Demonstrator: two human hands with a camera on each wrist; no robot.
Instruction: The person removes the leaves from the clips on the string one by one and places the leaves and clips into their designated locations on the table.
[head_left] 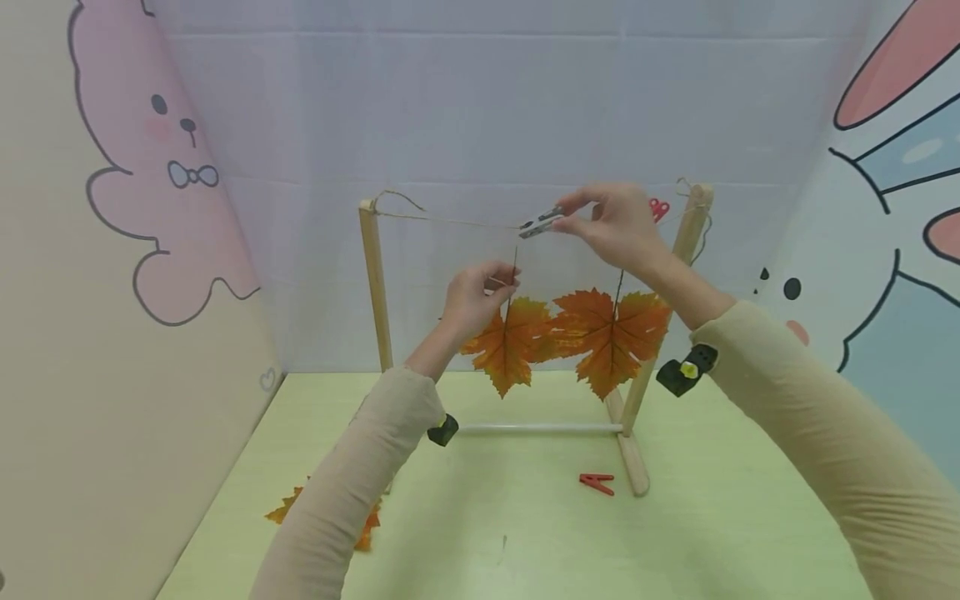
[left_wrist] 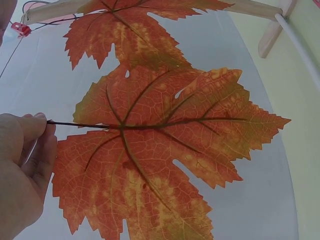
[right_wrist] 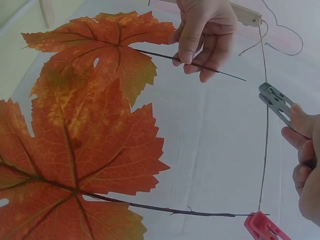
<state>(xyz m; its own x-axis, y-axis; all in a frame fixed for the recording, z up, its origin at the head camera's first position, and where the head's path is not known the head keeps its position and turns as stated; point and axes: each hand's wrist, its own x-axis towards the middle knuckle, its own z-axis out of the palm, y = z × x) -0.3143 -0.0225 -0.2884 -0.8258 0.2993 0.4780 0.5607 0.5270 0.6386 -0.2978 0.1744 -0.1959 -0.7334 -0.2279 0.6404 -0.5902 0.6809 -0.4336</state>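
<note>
My left hand (head_left: 480, 296) pinches the thin dark stem of an orange artificial maple leaf (left_wrist: 165, 125), which hangs blade down. The stem's free end points up, just short of the string (head_left: 465, 222). Higher and to the right, my right hand (head_left: 615, 225) pinches the handle end of a grey clothespin (right_wrist: 277, 102) between thumb and fingers. Its tip is at the string; whether it bites on it I cannot tell. A second maple leaf (head_left: 611, 342) hangs to the right by its stem from a red clothespin (right_wrist: 260, 226) on the string. The two blades overlap.
The string is tied between a left wooden post (head_left: 375, 283) and a right wooden post (head_left: 690, 229). A white rod (head_left: 540, 428) joins them low down. Another red clothespin (head_left: 597, 483) lies on the table, and more leaf (head_left: 365, 533) shows beneath my left forearm.
</note>
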